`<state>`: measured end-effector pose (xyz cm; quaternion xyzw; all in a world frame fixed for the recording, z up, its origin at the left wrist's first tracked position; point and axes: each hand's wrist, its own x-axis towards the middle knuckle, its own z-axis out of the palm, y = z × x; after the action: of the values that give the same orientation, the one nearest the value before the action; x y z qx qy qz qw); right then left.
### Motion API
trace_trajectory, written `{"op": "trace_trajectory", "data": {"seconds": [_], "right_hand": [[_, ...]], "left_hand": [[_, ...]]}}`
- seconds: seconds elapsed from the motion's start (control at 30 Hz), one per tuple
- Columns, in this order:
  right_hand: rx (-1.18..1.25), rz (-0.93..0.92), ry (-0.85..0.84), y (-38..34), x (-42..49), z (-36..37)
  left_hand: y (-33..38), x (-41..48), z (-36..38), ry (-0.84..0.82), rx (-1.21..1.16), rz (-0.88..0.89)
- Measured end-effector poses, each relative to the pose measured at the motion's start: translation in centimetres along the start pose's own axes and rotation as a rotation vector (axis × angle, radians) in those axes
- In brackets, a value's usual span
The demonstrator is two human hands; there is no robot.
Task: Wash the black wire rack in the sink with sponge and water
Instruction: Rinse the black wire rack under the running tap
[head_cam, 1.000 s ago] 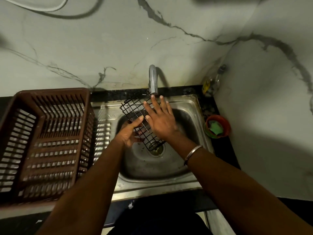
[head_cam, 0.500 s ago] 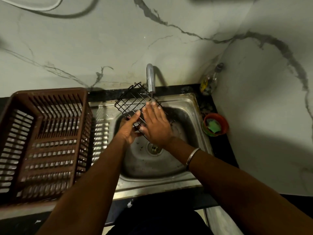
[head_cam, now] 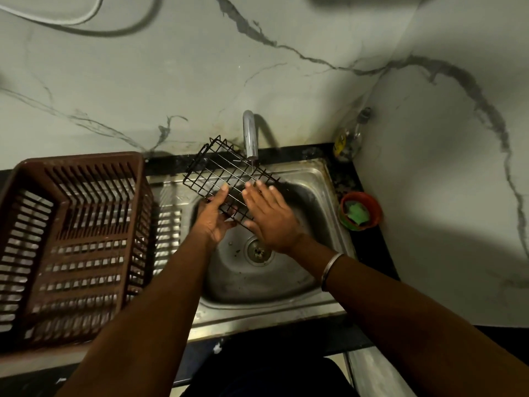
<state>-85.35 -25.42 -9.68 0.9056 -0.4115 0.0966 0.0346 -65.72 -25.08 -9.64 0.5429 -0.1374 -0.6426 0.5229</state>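
Head: left hand (head_cam: 213, 222) grip round black wire rack (head_cam: 226, 173), right hand (head_cam: 272, 219) flat; tap (head_cam: 249, 136) above, crate (head_cam: 71, 239) left.

There is one black wire rack (head_cam: 226, 173), one steel sink (head_cam: 323, 179) and one tap (head_cam: 249, 136). Two hands show: one left hand (head_cam: 213, 216) and one right hand (head_cam: 272, 216), with one bangle (head_cam: 329, 270). On the left is one brown basket (head_cam: 86, 161). On the right are one orange bowl (head_cam: 375, 207), one green sponge (head_cam: 356, 212) and one bottle (head_cam: 347, 138).
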Motion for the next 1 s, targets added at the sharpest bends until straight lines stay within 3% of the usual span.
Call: {"op": "trace_trajectory", "data": {"seconds": [0.07, 0.2, 0.3, 0.4, 0.5, 0.6, 0.73, 0.83, 0.93, 1.0], "right_hand": [[-0.006, 0.133, 0.001, 0.2, 0.2, -0.4], [-0.034, -0.041, -0.031, 0.4, -0.5, 0.4], [-0.012, 0.098, 0.03, 0.4, -0.8, 0.4], [-0.019, 0.037, 0.009, 0.5, -1.2, 0.9], [-0.002, 0.199, -0.013, 1.2, -0.5, 0.3], [-0.027, 0.116, -0.064, 0.8, 0.5, 0.1], [0.04, 0.287, -0.081, 0.0, 2.1, -0.4], [-0.02, 0.218, -0.13, -0.1, 2.8, -0.6], [0.033, 0.357, -0.128, 0.6, 4.1, -1.8], [0.045, 0.342, -0.134, 0.6, 4.9, -2.2]], "left_hand": [[0.0, 0.1, -0.1, 0.01, -0.011, 0.021], [-0.6, 0.1, -0.5, -0.003, -0.02, 0.032], [-0.6, 0.2, -0.5, 0.017, -0.047, 0.04], [-0.8, -0.1, -0.8, 0.007, -0.049, 0.039], [-1.3, -0.4, -1.4, 0.026, -0.047, 0.033], [-2.1, -0.9, -1.4, -0.006, -0.055, -0.012], [-3.3, -1.0, -1.1, 0.04, -0.123, -0.032], [-3.5, -1.3, -0.9, 0.011, -0.119, -0.042], [-3.3, -1.5, -0.7, 0.012, -0.122, -0.044], [-3.2, -1.5, -0.8, -0.003, -0.12, -0.064]]}}
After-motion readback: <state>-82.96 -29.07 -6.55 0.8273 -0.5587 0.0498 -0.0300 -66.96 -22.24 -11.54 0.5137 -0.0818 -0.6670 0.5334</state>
